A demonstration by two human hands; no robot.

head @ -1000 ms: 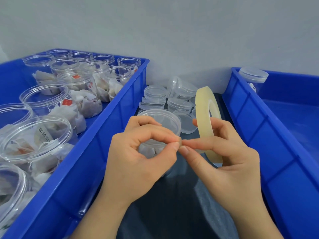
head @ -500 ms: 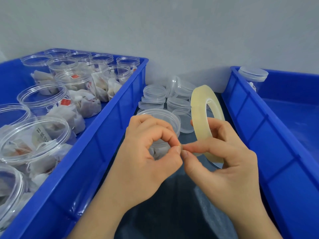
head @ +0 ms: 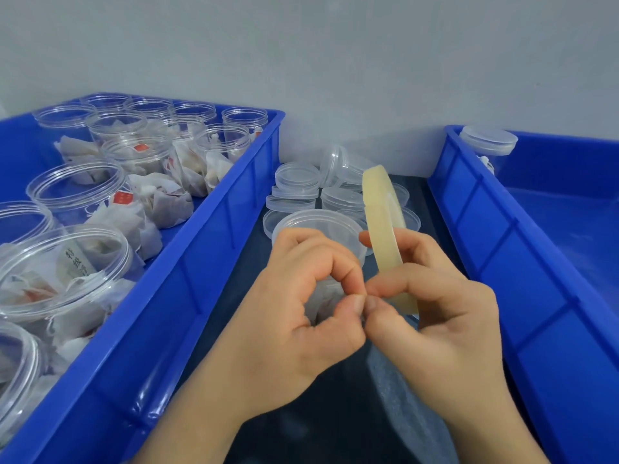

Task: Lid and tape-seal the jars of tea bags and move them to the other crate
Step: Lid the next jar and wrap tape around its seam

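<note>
Nearest the camera, the left hand (head: 301,316) and right hand (head: 438,316) meet fingertip to fingertip above a dark surface (head: 318,423) between two blue crates. The right hand grips the tape roll (head: 382,216), which stands upright on edge, with its curled fingers. The left hand's thumb and forefinger pinch at the roll's lower edge; the free end is too thin to make out. Just behind the left hand, and partly hidden by it, stands a capped jar (head: 318,222). Loose lids (head: 296,177) lie piled beyond it. The left crate (head: 201,229) holds open jars (head: 77,192) among tea bags. In the far corner of the right crate (head: 502,262) stands one corner jar (head: 489,140), lid on.
</note>
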